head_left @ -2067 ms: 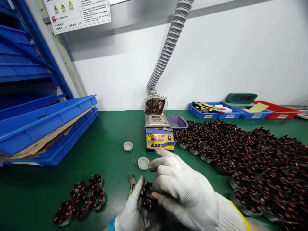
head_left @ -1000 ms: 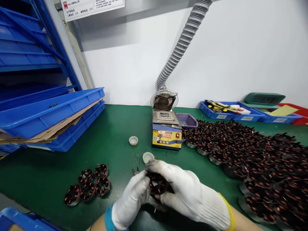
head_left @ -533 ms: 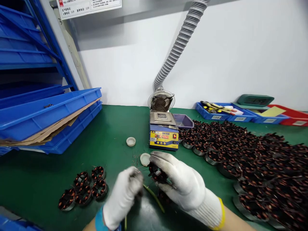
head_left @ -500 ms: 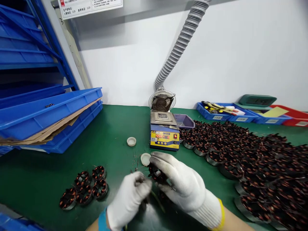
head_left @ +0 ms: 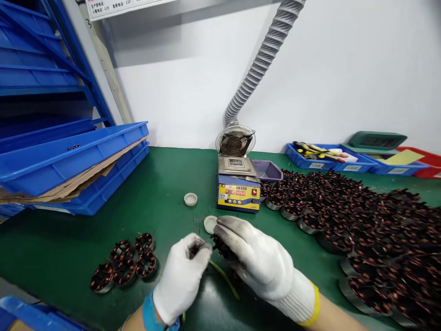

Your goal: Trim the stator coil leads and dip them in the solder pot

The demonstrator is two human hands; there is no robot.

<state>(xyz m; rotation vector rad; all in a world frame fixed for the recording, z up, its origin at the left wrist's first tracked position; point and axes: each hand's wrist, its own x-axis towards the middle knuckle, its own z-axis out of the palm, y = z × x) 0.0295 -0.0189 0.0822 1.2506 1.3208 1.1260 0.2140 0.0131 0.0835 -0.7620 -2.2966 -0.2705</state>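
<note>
Low over the green mat (head_left: 165, 184), the gloved right hand (head_left: 262, 264) grips a wound stator (head_left: 220, 246); the left hand (head_left: 181, 276) pinches something small beside it, too hidden to tell. Farther back, a purple tray (head_left: 267, 170) adjoins the solder pot (head_left: 238, 191); a blue bin (head_left: 310, 161) holds tools (head_left: 319, 151).
</note>
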